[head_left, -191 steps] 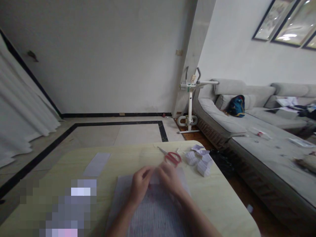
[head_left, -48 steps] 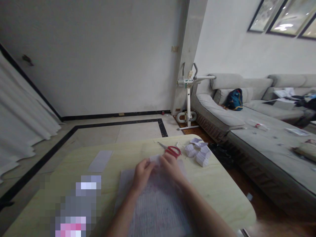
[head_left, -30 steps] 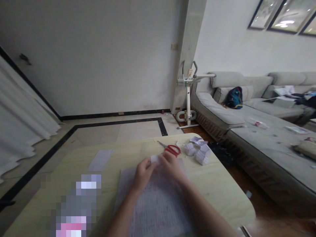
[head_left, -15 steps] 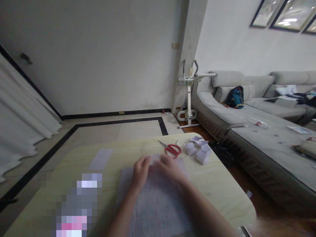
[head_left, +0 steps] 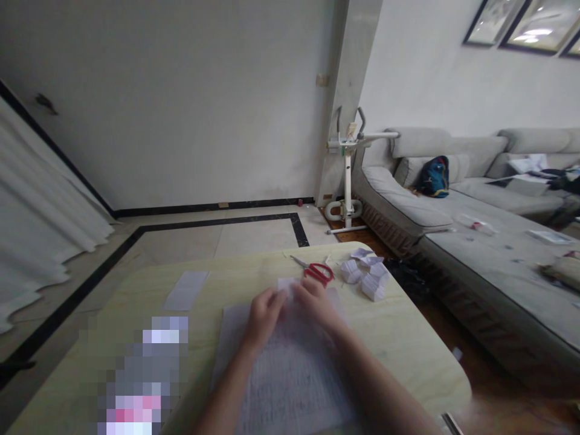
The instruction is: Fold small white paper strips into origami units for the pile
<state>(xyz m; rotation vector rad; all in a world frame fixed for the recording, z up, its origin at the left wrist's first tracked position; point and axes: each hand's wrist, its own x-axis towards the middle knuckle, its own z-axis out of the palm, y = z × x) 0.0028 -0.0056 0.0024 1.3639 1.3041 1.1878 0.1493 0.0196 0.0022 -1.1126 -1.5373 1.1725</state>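
Observation:
Between both hands is a small piece of white paper point(head_left: 287, 283), held over the far part of a large printed sheet point(head_left: 290, 380). My left hand point(head_left: 265, 311) pinches the paper's left side with thumb and fingers. At its right side my right hand point(head_left: 315, 302) has its fingers closed on the same piece; the fingertips are partly blurred. Just beyond the right hand lie scissors with red handles point(head_left: 318, 273), blades pointing to the far left. Several folded paper pieces point(head_left: 365, 273) are grouped at the table's far right corner.
On the light wooden table point(head_left: 399, 344), a flat strip of paper point(head_left: 186, 290) lies at the left, with a pixelated object point(head_left: 140, 374) nearer. A grey sofa point(head_left: 489, 266) stands to the right, a white exercise machine point(head_left: 348, 175) beyond the table.
My left hand has shifted slightly right and down, turning along the small paper. My right hand has moved a little up and right. The scissors and folded pieces stay put.

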